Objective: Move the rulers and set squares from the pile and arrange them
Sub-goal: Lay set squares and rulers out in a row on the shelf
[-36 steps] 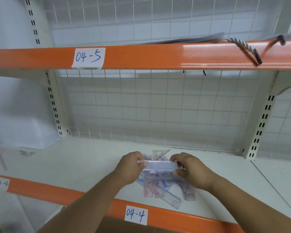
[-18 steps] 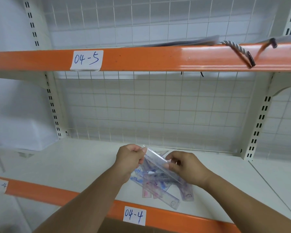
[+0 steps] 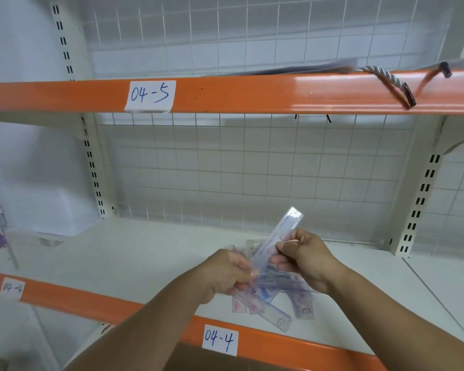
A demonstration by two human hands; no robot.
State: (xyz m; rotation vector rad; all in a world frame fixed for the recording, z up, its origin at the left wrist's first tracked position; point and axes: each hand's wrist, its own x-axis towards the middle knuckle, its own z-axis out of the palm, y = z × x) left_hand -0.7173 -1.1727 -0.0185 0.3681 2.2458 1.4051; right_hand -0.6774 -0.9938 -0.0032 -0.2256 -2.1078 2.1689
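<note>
A: While both hands are raised over the shelf (image 3: 118, 258), where is there room to move?

B: White board shows left of the pile (image 3: 273, 306) as far as the left upright (image 3: 94, 178), behind it to the wire grid (image 3: 252, 170), and on the right to the right upright (image 3: 419, 202). The nearest ends of the pile lie just beside the orange front edge (image 3: 91, 303), close to label 04-4 (image 3: 220, 343).

A: How many of each?

B: One ruler (image 3: 281, 236) is held above the pile. The pile itself is one heap of clear plastic pieces, too overlapped to count. There are two orange rails: the front edge and the upper rail (image 3: 252, 93), which carries label 04-5 (image 3: 150, 95) and a rope (image 3: 386, 79) hanging over it.

A: And the fingers?

B: The left hand (image 3: 225, 271) has its fingers curled round the ruler's lower end. The right hand (image 3: 306, 258) pinches it about midway.

A: What has changed?

B: A second ago the ruler lay level between the hands. Half a second ago it sloped down to the right. Now it is tilted the other way, with its far end up and to the right towards the grid. The pile has not moved.
</note>
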